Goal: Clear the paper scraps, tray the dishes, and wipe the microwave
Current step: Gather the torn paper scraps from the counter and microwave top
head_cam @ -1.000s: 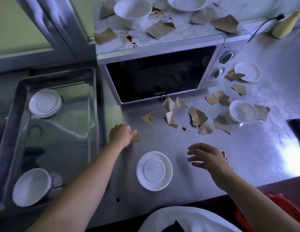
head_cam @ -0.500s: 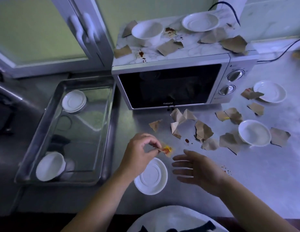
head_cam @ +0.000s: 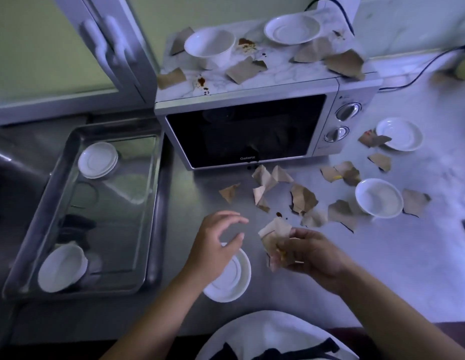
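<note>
My right hand (head_cam: 314, 255) grips a crumpled wad of torn brown paper scraps (head_cam: 274, 239), stained yellow, in front of the microwave (head_cam: 252, 131). My left hand (head_cam: 215, 242) hovers there too, fingers loose, holding nothing, over 1 white saucer (head_cam: 235, 281). Atop the microwave: 1 bowl (head_cam: 210, 46), 1 plate (head_cam: 291, 29), 5 loose scraps (head_cam: 245, 70).

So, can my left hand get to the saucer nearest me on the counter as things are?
Probably yes. The left hand is empty and hovers right above the saucer, with nothing lying on it. The right hand holds paper scraps off to the side, out of the way.
</note>
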### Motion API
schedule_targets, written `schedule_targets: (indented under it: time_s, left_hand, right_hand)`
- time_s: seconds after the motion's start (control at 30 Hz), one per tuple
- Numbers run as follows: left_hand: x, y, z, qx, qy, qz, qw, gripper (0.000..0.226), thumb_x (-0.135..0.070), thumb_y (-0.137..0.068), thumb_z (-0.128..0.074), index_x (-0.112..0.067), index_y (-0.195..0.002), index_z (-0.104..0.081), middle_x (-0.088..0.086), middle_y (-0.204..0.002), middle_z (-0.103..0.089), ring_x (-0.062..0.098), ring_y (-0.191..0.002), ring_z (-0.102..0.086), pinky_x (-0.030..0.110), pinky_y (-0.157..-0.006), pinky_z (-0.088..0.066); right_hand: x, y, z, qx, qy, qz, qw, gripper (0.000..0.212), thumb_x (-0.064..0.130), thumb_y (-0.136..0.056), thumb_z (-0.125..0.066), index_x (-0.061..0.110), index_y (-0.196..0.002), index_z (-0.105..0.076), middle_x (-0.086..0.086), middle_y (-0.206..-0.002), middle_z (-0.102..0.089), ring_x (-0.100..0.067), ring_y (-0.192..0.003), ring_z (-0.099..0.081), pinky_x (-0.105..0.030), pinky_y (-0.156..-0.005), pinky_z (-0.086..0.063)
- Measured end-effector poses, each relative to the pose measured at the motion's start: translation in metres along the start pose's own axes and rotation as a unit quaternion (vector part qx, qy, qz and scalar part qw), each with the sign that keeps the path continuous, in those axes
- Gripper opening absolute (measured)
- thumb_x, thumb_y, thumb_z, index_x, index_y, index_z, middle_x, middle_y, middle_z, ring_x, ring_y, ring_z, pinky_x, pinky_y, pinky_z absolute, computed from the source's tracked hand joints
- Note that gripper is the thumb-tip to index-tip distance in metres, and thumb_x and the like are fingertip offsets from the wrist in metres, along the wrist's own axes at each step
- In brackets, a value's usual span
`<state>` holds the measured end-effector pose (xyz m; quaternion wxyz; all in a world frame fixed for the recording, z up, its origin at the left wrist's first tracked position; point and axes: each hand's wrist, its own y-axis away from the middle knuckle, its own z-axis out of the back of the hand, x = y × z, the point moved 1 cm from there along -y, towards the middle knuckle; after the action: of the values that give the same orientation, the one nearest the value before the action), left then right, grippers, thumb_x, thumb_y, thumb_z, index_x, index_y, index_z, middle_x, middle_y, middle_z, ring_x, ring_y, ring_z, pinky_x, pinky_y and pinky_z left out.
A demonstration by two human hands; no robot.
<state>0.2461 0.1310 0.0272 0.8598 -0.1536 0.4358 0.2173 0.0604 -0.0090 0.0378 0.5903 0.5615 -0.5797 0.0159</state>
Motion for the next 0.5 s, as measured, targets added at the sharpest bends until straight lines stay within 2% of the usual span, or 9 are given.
schedule_targets:
  time_s: [0.07,0.1,0.2,0.33,0.43,0.5]
  left_hand:
    - [0.025,-0.015,-0.005,0.001,0.056,0.099,0.993,0.030,-0.013,-0.087,-0.069,-0.039,-0.103,-0.068,-0.017,-0.114,-0.065,0.003,-0.114,-0.058,0.012,-0.096,-0.040]
    - [0.041,-0.024,-0.009,0.012,0.069,0.148,0.987,0.029,-0.013,-0.087,-0.069,-0.037,-0.102,-0.067,-0.015,-0.112,-0.067,0.005,-0.112,-0.060,0.016,-0.094,-0.043]
    - [0.082,-0.055,-0.025,0.032,0.037,0.244,0.969,0.024,-0.016,-0.086,-0.073,-0.027,-0.107,-0.065,-0.003,-0.110,-0.065,0.019,-0.109,-0.061,0.025,-0.088,-0.044]
    - [0.106,-0.099,-0.040,0.028,-0.043,0.248,0.967,0.047,-0.029,-0.085,-0.074,-0.016,-0.127,-0.059,0.004,-0.117,-0.063,0.025,-0.108,-0.061,0.028,-0.086,-0.045]
    - [0.112,-0.127,-0.049,0.037,-0.098,0.239,0.965,0.063,-0.035,-0.086,-0.073,-0.015,-0.141,-0.048,0.009,-0.133,-0.060,0.031,-0.122,-0.056,0.038,-0.099,-0.047]
    - [0.116,-0.139,-0.054,0.041,-0.157,0.255,0.953,0.062,-0.037,-0.087,-0.071,-0.017,-0.141,-0.048,0.012,-0.138,-0.056,0.034,-0.128,-0.050,0.042,-0.104,-0.045]
  right_hand:
    - [-0.001,0.008,0.002,-0.052,0.014,0.019,0.998,0.026,-0.004,-0.090,-0.057,0.014,-0.078,-0.071,-0.019,-0.087,-0.070,-0.032,-0.081,-0.069,-0.036,-0.074,-0.055]
    - [-0.001,0.011,0.003,-0.072,0.015,0.028,0.997,0.025,-0.005,-0.089,-0.057,0.013,-0.076,-0.069,-0.019,-0.085,-0.069,-0.031,-0.078,-0.068,-0.037,-0.074,-0.054]
    - [-0.004,0.022,0.002,-0.114,0.004,0.046,0.992,0.009,-0.004,-0.088,-0.060,0.001,-0.091,-0.068,-0.018,-0.083,-0.067,-0.030,-0.075,-0.066,-0.039,-0.077,-0.052]
    - [-0.011,0.038,-0.001,-0.172,-0.030,0.073,0.982,0.010,-0.005,-0.088,-0.062,-0.001,-0.094,-0.068,-0.025,-0.088,-0.070,-0.038,-0.077,-0.068,-0.039,-0.071,-0.060]
    - [-0.021,0.049,0.000,-0.212,-0.054,0.083,0.972,0.013,-0.008,-0.088,-0.061,-0.011,-0.100,-0.063,-0.031,-0.089,-0.068,-0.044,-0.077,-0.068,-0.048,-0.074,-0.061]
    - [-0.031,0.057,0.001,-0.237,-0.062,0.088,0.966,0.011,-0.010,-0.088,-0.060,-0.008,-0.097,-0.065,-0.028,-0.083,-0.068,-0.039,-0.069,-0.068,-0.042,-0.064,-0.060]
